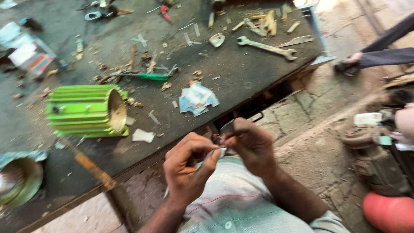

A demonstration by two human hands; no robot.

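My left hand [189, 166] and my right hand [250, 144] meet in front of my chest, just below the workbench edge. Both pinch a small pale strip [221, 150], thin and whitish; its exact kind is blurred. The fingers of both hands are closed around it. On the dark workbench [241, 73] lies a green finned motor housing [86, 111] on its side, to the upper left of my hands.
A spanner [267, 46], a green-handled screwdriver [144, 76], crumpled blue-white paper [197, 99] and several scraps litter the bench. Another person's foot [351, 64] shows at the upper right. A rusty motor [375, 159] and a red object [390, 213] sit on the floor right.
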